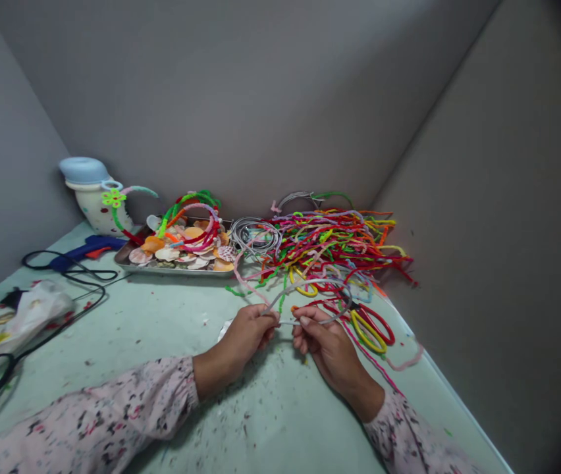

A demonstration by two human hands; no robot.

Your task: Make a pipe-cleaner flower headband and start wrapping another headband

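My left hand and my right hand are close together above the table, each with its fingers pinched on a thin grey wire loop. The loop arches up and away from me between the hands, and a straight stretch of it runs from one pinch to the other. A pink pipe cleaner passes behind my left fingertips. Just beyond my right hand lie scissors with red and yellow handles. A heap of colourful pipe cleaners spreads behind the loop.
A metal tray holds shells and pipe-cleaner rings, beside a grey wire coil. At left are a blue glue gun, its black cord, a spotted container and a plastic bag. Walls border the table's back and right.
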